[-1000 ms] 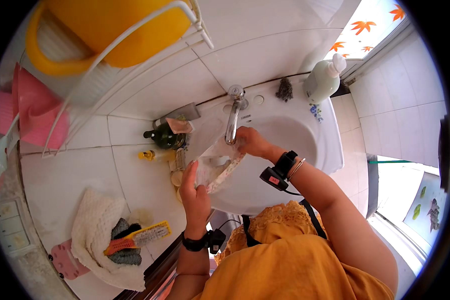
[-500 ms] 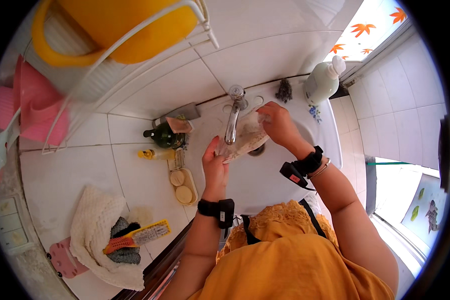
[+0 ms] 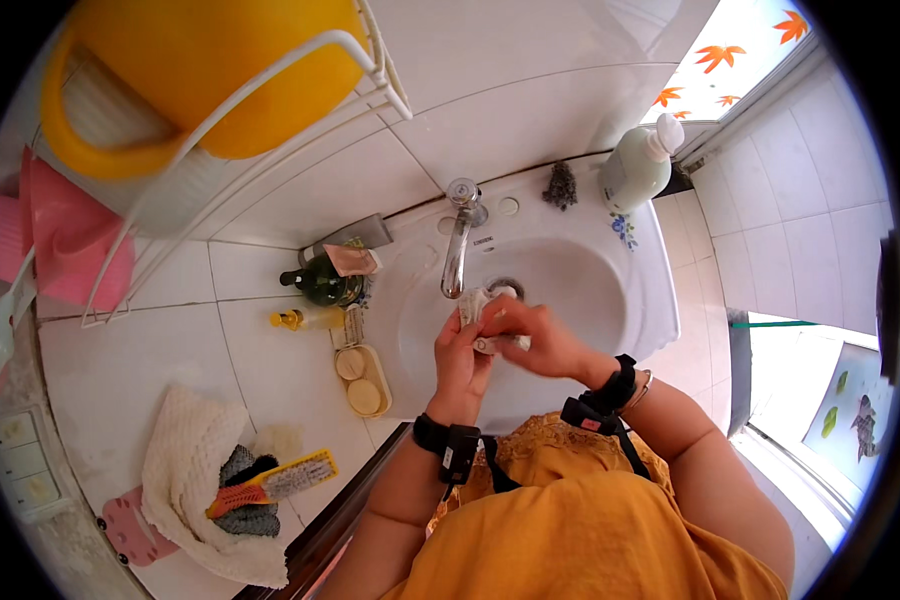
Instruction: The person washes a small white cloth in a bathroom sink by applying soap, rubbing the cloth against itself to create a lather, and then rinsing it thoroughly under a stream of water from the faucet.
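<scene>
Over the white washbasin (image 3: 585, 280), a thin pale cloth (image 3: 473, 306) is bunched between my two hands, just below the spout of the chrome tap (image 3: 457, 250). My left hand (image 3: 458, 368) is closed on its near left part. From the right, my right hand (image 3: 542, 342) pinches the cloth, its fingers meeting those of the left. A small white end of it pokes out beneath the right fingers. Part of the cloth is hidden by the fingers. Behind them the drain (image 3: 508, 287) shows in the basin.
A pump bottle (image 3: 638, 170) and a dark scrubber (image 3: 560, 186) stand on the basin's back rim. Left are a green bottle (image 3: 322, 280), a yellow-capped bottle (image 3: 308, 318), a soap dish (image 3: 364, 384), a white towel (image 3: 185, 450) and a yellow-orange brush (image 3: 288, 478). A wire rack (image 3: 315, 150) hangs upper left.
The cloth was spread out between my hands under the tap; now it is gathered into a small bunch. My right hand has come down and left to meet my left hand, nearer my body.
</scene>
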